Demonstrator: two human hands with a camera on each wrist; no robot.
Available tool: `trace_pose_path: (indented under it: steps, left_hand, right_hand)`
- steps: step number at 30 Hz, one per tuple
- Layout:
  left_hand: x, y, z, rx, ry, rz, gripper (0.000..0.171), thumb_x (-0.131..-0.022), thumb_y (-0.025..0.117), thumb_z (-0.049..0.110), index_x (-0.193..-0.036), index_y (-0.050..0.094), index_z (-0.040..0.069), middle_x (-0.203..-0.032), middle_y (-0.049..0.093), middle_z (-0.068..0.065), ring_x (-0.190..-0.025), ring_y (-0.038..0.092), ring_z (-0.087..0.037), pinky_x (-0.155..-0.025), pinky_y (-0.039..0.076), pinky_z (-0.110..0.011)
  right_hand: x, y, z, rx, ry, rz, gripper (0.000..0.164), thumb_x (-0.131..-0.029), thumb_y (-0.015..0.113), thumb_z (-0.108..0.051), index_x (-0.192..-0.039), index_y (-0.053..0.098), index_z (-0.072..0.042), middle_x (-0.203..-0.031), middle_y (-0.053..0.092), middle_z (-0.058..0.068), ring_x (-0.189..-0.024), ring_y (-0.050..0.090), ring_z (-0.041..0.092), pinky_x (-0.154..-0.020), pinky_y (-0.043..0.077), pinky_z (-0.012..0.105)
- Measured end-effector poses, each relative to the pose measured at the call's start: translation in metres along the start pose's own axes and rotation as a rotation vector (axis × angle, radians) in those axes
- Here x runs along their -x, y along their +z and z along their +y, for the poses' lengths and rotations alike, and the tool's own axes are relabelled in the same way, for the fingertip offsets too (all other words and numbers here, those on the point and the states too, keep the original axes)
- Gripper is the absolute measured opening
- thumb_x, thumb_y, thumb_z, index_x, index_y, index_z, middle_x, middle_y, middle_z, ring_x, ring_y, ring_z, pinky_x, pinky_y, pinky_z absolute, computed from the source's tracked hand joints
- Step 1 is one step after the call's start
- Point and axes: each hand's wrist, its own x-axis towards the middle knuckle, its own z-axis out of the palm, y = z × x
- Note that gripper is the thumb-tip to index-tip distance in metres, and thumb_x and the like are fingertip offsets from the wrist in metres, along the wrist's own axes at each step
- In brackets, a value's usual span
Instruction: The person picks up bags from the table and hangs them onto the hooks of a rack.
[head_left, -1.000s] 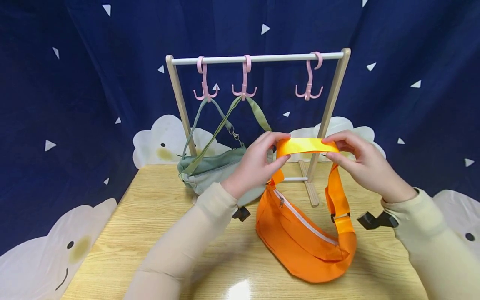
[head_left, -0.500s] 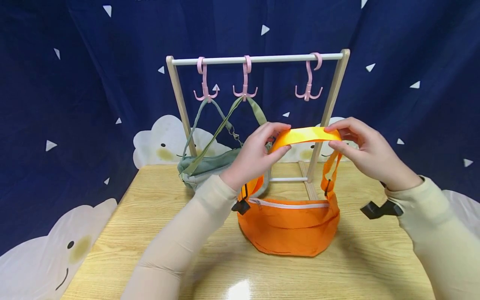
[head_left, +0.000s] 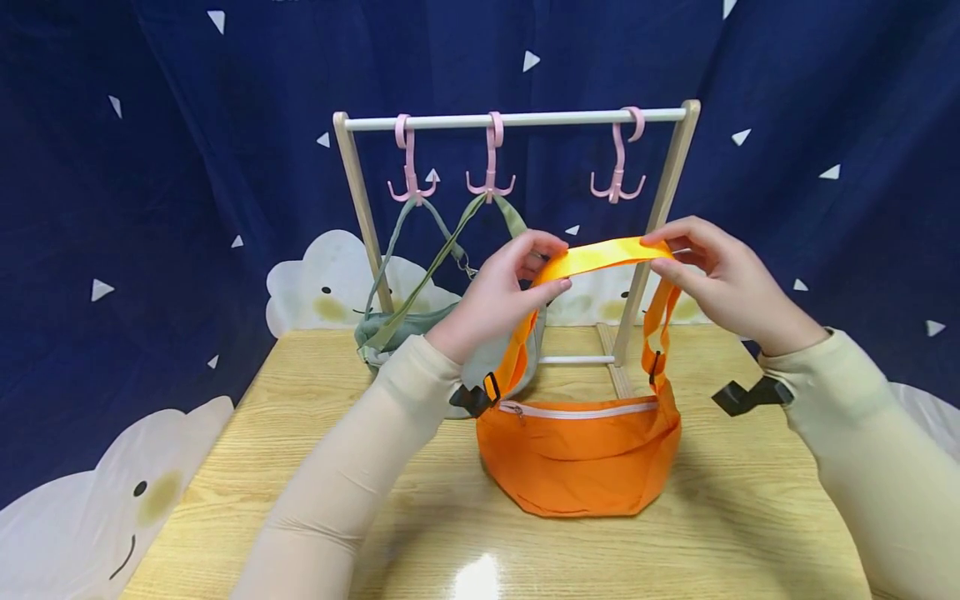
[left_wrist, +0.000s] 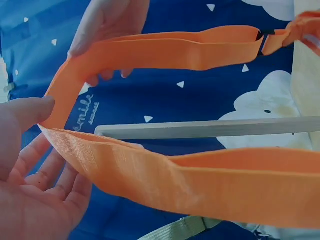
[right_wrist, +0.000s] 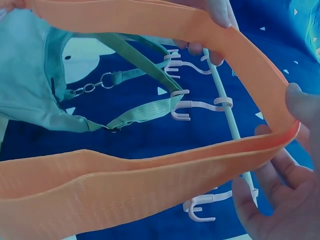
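An orange waist bag (head_left: 581, 458) with a pale zipper hangs upright by its strap, its bottom close over the table. My left hand (head_left: 502, 287) pinches the strap (head_left: 600, 257) at its upper left bend between thumb and fingers. At the upper right bend my right hand (head_left: 708, 271) pinches the same strap. Between the hands the strap runs nearly level; it drops on both sides to black buckles. In the left wrist view the thumb presses the strap (left_wrist: 115, 160) against the fingers. The right wrist view shows the doubled strap (right_wrist: 110, 200) at the right fingertips.
A wooden rack (head_left: 667, 187) with a white bar (head_left: 555, 119) stands behind. Two pink hooks on the left carry grey-green bags (head_left: 412, 329). A third pink hook (head_left: 617, 171) on the right carries nothing. The wooden table (head_left: 300, 450) lies below.
The orange bag has swung from tilted to level and moved slightly left and back. Both hands have risen toward the rack, still holding the strap.
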Motion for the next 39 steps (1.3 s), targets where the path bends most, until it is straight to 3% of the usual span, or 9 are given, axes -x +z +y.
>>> trace_pose_path:
  steps: [4, 15, 20, 27, 33, 39]
  left_hand:
    - [-0.003, -0.004, -0.001, 0.006, -0.032, 0.011, 0.035, -0.095, 0.075, 0.013, -0.127, 0.061, 0.008, -0.122, 0.065, -0.008, -0.099, 0.064, -0.02, -0.091, 0.053, -0.025]
    - [-0.01, -0.009, -0.007, 0.043, -0.095, 0.053, 0.032, -0.096, 0.074, 0.015, -0.125, 0.062, 0.01, -0.121, 0.065, -0.008, -0.099, 0.064, -0.022, -0.089, 0.056, -0.03]
    - [-0.013, -0.01, -0.01, 0.051, -0.105, 0.095, 0.031, -0.096, 0.074, 0.015, -0.124, 0.062, 0.009, -0.121, 0.066, -0.009, -0.101, 0.064, -0.024, -0.091, 0.056, -0.033]
    - [-0.017, -0.013, -0.011, 0.023, -0.105, 0.156, 0.029, -0.097, 0.073, 0.017, -0.122, 0.063, 0.008, -0.119, 0.066, -0.008, -0.103, 0.064, -0.02, -0.095, 0.054, -0.028]
    - [-0.023, -0.014, -0.009, 0.017, -0.105, 0.19, 0.026, -0.098, 0.072, 0.02, -0.12, 0.063, 0.01, -0.116, 0.066, -0.006, -0.1, 0.063, -0.02, -0.089, 0.056, -0.028]
    - [-0.028, -0.012, -0.007, 0.062, -0.087, 0.228, 0.025, -0.097, 0.073, 0.02, -0.119, 0.064, 0.01, -0.113, 0.067, -0.007, -0.094, 0.062, -0.02, -0.08, 0.056, -0.025]
  right_hand:
    - [-0.006, -0.002, 0.004, -0.027, 0.024, 0.002, 0.03, -0.103, 0.063, -0.017, -0.132, 0.063, -0.01, -0.118, 0.061, -0.01, -0.089, 0.064, 0.006, -0.072, 0.052, 0.014]
    - [-0.017, -0.006, 0.01, -0.059, 0.059, 0.039, 0.031, -0.104, 0.062, -0.022, -0.133, 0.062, -0.012, -0.116, 0.062, -0.009, -0.09, 0.058, 0.015, -0.073, 0.049, 0.015]
    - [-0.023, -0.006, 0.011, -0.068, 0.065, 0.063, 0.031, -0.105, 0.061, -0.025, -0.133, 0.062, -0.013, -0.113, 0.062, -0.008, -0.093, 0.056, 0.016, -0.077, 0.047, 0.015]
    - [-0.035, -0.006, 0.012, -0.079, 0.072, 0.088, 0.031, -0.105, 0.061, -0.028, -0.133, 0.063, -0.015, -0.112, 0.061, -0.006, -0.095, 0.053, 0.019, -0.079, 0.045, 0.016]
    - [-0.045, -0.006, 0.014, -0.088, 0.084, 0.105, 0.03, -0.104, 0.061, -0.032, -0.132, 0.062, -0.019, -0.108, 0.062, -0.008, -0.095, 0.053, 0.019, -0.08, 0.044, 0.02]
    - [-0.054, -0.006, 0.016, -0.197, 0.071, 0.15, 0.023, -0.104, 0.062, -0.024, -0.127, 0.062, -0.021, -0.105, 0.067, -0.01, -0.095, 0.058, 0.018, -0.083, 0.046, 0.019]
